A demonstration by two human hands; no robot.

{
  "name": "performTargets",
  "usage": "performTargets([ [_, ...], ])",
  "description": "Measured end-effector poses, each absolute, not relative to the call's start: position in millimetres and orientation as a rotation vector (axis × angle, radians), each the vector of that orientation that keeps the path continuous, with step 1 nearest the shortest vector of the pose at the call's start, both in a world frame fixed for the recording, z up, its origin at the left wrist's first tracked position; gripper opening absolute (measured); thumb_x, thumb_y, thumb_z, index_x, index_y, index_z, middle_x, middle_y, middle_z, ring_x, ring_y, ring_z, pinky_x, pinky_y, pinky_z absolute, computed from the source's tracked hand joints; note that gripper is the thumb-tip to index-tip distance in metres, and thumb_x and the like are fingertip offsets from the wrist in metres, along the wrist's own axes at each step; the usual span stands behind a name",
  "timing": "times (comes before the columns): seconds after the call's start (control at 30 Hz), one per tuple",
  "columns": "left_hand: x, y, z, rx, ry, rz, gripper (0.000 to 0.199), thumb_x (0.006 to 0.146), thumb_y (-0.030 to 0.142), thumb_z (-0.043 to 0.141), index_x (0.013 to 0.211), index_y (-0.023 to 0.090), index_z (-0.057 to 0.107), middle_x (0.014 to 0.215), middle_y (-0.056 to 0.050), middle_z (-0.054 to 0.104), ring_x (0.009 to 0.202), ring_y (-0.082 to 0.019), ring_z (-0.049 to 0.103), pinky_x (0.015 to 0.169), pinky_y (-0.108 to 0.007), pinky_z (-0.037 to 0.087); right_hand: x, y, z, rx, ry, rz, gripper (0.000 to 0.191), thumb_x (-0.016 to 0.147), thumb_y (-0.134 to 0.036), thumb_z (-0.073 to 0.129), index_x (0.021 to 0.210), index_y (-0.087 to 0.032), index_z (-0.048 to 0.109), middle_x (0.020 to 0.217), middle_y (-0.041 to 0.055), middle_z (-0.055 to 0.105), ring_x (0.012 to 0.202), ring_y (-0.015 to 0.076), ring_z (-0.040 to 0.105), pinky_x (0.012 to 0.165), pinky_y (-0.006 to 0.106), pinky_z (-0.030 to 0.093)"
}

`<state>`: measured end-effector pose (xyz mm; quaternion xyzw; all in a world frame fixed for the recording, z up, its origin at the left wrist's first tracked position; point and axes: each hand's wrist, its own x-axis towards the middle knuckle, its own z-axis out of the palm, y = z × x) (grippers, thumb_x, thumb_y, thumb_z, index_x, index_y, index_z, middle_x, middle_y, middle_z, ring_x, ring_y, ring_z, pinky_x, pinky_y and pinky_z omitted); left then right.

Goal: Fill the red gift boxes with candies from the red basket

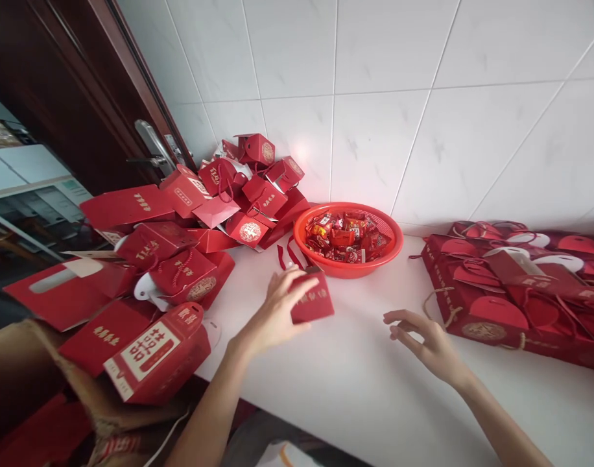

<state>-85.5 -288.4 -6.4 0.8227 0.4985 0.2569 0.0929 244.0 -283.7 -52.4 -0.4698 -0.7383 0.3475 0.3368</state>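
My left hand [285,305] is on a small red box [315,299] with gold lettering, its fingers over the top and side. The box sits on the white table in front of a red plastic basket [397,245], which holds several red-wrapped candies [343,237]. A red ribbon [292,250] shows behind the box. To the right, my right hand [423,344] hovers over the table with its fingers bent and apart, holding nothing.
Many red gift boxes [168,243] are piled at the left. A large red tray box [484,327] with smaller boxes stands at the right. An open cardboard box [83,363] is at lower left. Behind the table [355,389] rises a tiled wall [297,71].
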Motion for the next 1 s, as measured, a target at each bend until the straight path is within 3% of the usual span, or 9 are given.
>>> performTargets([
  [0.07,-67.8,-300.3,-11.7,2.54,1.272,0.76,0.061,0.072,0.018,0.08,0.129,0.026,0.061,0.145,-0.013,0.048,0.145,-0.036,0.035,0.122,-0.058,0.025,235.3,-285.8,-57.8,-1.171,-1.887,0.954,0.036,0.094,-0.055,0.055,0.107,-0.023,0.066,0.094,0.0087,0.074,0.071,0.0203,0.072,0.069,0.035,0.06],
  [0.17,-48.8,-308.5,-17.9,2.612,1.045,0.819,0.058,0.072,0.024,0.083,0.127,0.025,0.063,0.144,-0.013,0.051,0.145,-0.036,0.036,0.123,-0.059,0.025,224.1,-290.1,-62.6,-1.097,-1.805,1.016,0.041,0.095,-0.053,0.054,0.123,-0.024,0.058,0.116,0.0119,0.07,0.071,0.0173,0.07,0.076,0.038,0.06],
  [0.33,-24.6,-310.8,-28.7,2.731,0.834,0.854,0.04,0.08,0.015,0.074,0.119,0.027,0.069,0.148,-0.01,0.05,0.146,-0.032,0.035,0.124,-0.058,0.025,218.4,-292.4,-57.2,-1.081,-1.623,1.05,0.051,0.098,-0.057,0.045,0.139,-0.026,0.047,0.138,0.0148,0.059,0.075,0.0153,0.066,0.073,0.036,0.059],
  [0.43,-12.6,-314.5,-34.5,2.77,0.706,0.835,0.032,0.081,0.014,0.072,0.111,0.026,0.072,0.15,-0.009,0.05,0.148,-0.031,0.034,0.124,-0.055,0.025,222.1,-290.8,-49.8,-1.113,-1.597,1.008,0.053,0.098,-0.06,0.044,0.138,-0.026,0.05,0.132,0.0119,0.062,0.079,0.0165,0.065,0.073,0.034,0.058],
  [0.53,-6.9,-318.4,-36.2,2.739,0.672,0.815,0.031,0.08,0.027,0.075,0.111,0.024,0.071,0.148,-0.011,0.052,0.146,-0.034,0.037,0.123,-0.057,0.025,225.9,-290.0,-44.3,-1.088,-1.646,1.011,0.051,0.094,-0.064,0.047,0.121,-0.023,0.059,0.119,0.01,0.067,0.079,0.0171,0.064,0.076,0.035,0.057],
  [0.6,-6.5,-318.8,-34.4,2.7,0.711,0.885,0.034,0.084,0.034,0.072,0.116,0.022,0.068,0.143,-0.013,0.056,0.141,-0.034,0.044,0.121,-0.056,0.027,226.5,-290.5,-42.5,-1.065,-1.653,1.016,0.047,0.091,-0.065,0.053,0.107,-0.022,0.06,0.124,0.0109,0.064,0.076,0.016,0.064,0.076,0.035,0.056],
  [0.7,-7.6,-314.7,-28.9,2.646,0.838,1.087,0.031,0.093,0.03,0.06,0.122,0.02,0.064,0.134,-0.014,0.064,0.131,-0.029,0.055,0.116,-0.05,0.035,223.9,-292.7,-41.0,-1.04,-1.677,1.005,0.039,0.09,-0.06,0.061,0.095,-0.022,0.057,0.133,0.0125,0.059,0.083,0.0178,0.068,0.077,0.036,0.056],
  [0.87,-9.1,-298.1,-21.3,2.526,1.231,1.187,0.024,0.098,0.027,0.052,0.115,0.023,0.069,0.127,-0.01,0.068,0.117,-0.026,0.063,0.106,-0.045,0.044,215.3,-297.9,-37.8,-0.996,-1.823,0.822,0.032,0.094,-0.052,0.058,0.083,-0.023,0.061,0.092,0.0103,0.067,0.125,0.0314,0.058,0.076,0.035,0.056],
  [1.0,-9.7,-282.1,-15.9,2.456,1.34,1.177,0.024,0.099,0.029,0.052,0.113,0.022,0.07,0.123,-0.009,0.07,0.113,-0.025,0.065,0.1,-0.041,0.049,208.5,-298.3,-34.3,-1.012,-1.876,0.731,0.039,0.102,-0.049,0.045,0.077,-0.023,0.061,0.09,0.0095,0.067,0.119,0.0283,0.062,0.084,0.037,0.056],
])
